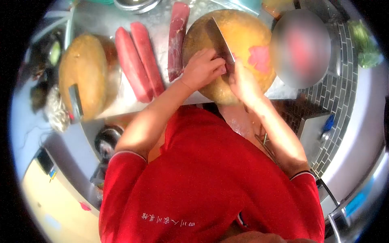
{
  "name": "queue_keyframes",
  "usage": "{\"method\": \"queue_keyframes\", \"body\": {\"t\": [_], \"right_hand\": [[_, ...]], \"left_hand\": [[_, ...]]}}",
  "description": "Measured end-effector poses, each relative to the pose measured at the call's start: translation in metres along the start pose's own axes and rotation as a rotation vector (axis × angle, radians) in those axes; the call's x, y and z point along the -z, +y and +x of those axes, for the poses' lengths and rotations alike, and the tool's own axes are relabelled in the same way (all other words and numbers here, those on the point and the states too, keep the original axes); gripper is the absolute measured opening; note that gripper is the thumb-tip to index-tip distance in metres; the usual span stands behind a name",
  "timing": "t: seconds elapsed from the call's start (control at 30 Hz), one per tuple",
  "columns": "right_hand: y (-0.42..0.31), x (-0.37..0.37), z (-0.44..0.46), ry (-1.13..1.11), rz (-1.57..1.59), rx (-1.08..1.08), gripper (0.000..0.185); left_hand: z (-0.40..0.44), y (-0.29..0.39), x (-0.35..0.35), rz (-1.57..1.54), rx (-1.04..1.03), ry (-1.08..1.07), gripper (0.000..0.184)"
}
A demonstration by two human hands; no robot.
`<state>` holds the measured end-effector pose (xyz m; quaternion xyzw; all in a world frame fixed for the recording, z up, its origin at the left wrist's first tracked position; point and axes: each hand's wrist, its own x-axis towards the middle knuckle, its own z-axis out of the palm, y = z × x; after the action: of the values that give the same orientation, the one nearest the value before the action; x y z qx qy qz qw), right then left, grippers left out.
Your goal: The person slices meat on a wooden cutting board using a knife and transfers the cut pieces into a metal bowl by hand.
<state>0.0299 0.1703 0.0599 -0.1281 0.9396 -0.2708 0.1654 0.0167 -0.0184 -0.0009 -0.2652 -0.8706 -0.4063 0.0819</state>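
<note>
A wide cleaver (222, 40) stands over the round wooden chopping board (243, 30), its handle in my right hand (244, 81). My left hand (202, 68) is to the left of the blade, fingers curled on a piece of red meat (222, 69) that is mostly hidden beneath them. Flat pink slices (259, 58) lie on the board's right part. One long dark red strip of meat (177, 42) rests against the board's left side. Two more long pieces, a thick one (131, 65) and a narrower one (146, 56), lie farther left on the metal table.
On the left of the metal table (160, 12) stands a second round board (83, 60) with a blade (75, 101) at its front edge. A blurred round container (300, 48) with something red is at right. Metal bowls (135, 4) sit at the back.
</note>
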Motion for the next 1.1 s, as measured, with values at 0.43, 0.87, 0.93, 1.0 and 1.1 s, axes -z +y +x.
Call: {"method": "queue_keyframes", "body": {"t": [0.43,0.87,0.93,1.0,1.1], "right_hand": [[-0.009,0.028,-0.065,-0.174,0.010,-0.150,0.056],[-0.024,0.041,-0.079,-0.197,-0.030,-0.237,0.043],[-0.023,0.052,-0.098,-0.258,-0.084,-0.237,0.043],[-0.022,0.050,-0.091,-0.272,-0.052,-0.240,0.041],[-0.021,0.024,-0.038,-0.165,0.049,-0.168,0.037]], "left_hand": [[-0.004,-0.002,-0.007,-0.033,0.009,0.034,0.012],[-0.005,-0.002,0.001,0.032,0.024,-0.023,0.013],[-0.007,-0.001,0.001,-0.023,0.023,-0.004,0.013],[-0.007,-0.002,-0.001,-0.024,-0.003,0.028,0.014],[-0.004,-0.003,-0.002,-0.004,-0.008,0.043,0.014]]}}
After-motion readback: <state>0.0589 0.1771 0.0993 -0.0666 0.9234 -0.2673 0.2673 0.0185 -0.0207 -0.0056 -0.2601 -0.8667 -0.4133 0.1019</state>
